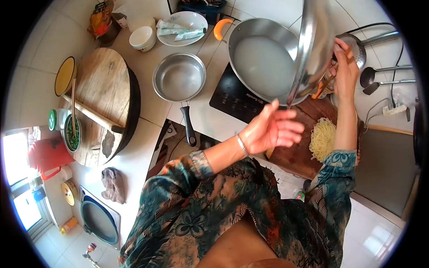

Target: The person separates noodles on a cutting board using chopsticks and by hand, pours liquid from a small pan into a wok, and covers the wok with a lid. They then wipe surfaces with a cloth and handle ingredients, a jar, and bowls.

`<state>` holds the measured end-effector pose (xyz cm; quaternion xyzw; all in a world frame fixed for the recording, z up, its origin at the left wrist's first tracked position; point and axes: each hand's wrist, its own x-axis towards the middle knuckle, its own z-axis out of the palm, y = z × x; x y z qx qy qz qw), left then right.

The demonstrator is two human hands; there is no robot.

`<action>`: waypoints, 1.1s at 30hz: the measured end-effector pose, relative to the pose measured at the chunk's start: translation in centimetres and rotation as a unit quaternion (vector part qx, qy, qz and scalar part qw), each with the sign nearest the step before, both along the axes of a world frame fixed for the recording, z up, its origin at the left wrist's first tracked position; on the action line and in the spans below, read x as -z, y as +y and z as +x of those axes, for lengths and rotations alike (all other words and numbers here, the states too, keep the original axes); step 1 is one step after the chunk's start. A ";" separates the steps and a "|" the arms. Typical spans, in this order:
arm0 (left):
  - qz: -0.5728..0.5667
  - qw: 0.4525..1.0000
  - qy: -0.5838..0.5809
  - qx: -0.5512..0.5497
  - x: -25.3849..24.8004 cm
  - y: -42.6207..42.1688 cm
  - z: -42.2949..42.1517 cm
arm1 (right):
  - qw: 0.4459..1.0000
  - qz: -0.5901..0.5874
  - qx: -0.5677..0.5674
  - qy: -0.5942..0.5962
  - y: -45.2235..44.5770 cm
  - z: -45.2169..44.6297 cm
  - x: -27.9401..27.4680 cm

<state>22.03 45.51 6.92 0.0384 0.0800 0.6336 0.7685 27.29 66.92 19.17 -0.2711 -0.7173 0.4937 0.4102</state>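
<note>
My right hand (345,67) has its fingers closed round the edge of a large metal lid (315,44), which is tilted upright at the right side of a big pot (261,58). Cloudy liquid fills the pot, which sits on a black induction cooker (234,96). Nearer to me, my left hand (275,131) is in the air, palm up with fingers apart, holding nothing. A pile of pale noodles (322,139) lies on a dark wooden board (290,154) below my right hand.
An empty saucepan (178,78) stands left of the cooker. Farther left are a round wooden board (98,67) with a rolling pin (94,114) and a bowl of chopped greens (72,134). Ladles (368,77) hang at the right wall. A sink (99,221) is at the lower left.
</note>
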 end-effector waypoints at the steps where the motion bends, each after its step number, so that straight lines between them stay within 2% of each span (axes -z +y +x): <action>1: 0.003 1.000 -0.005 0.008 1.2 -1.4 0.3 | 0.993 0.061 0.032 -0.098 0.5 -0.6 0.0; 4: -0.009 0.999 0.030 0.014 3.1 -4.8 0.1 | 0.960 0.168 -0.008 -0.224 1.7 -3.1 0.8; 5: -0.006 0.999 0.035 0.004 3.1 -5.3 0.4 | 0.934 0.189 -0.011 -0.303 1.7 -3.2 0.2; 8: -0.024 0.997 0.062 -0.032 3.3 -7.2 -1.1 | 0.860 0.362 -0.043 -0.356 2.5 -5.3 1.5; 12: -0.042 0.994 0.069 -0.076 3.7 -8.9 -1.9 | 0.810 0.411 -0.057 -0.414 2.5 -5.7 2.7; 25: -0.075 0.986 0.117 -0.091 4.2 -10.9 -2.9 | 0.778 0.399 -0.025 -0.484 1.8 -5.9 4.6; 33: -0.079 0.984 0.129 -0.098 4.8 -11.6 -2.0 | 0.787 0.395 -0.020 -0.473 2.4 -4.9 6.0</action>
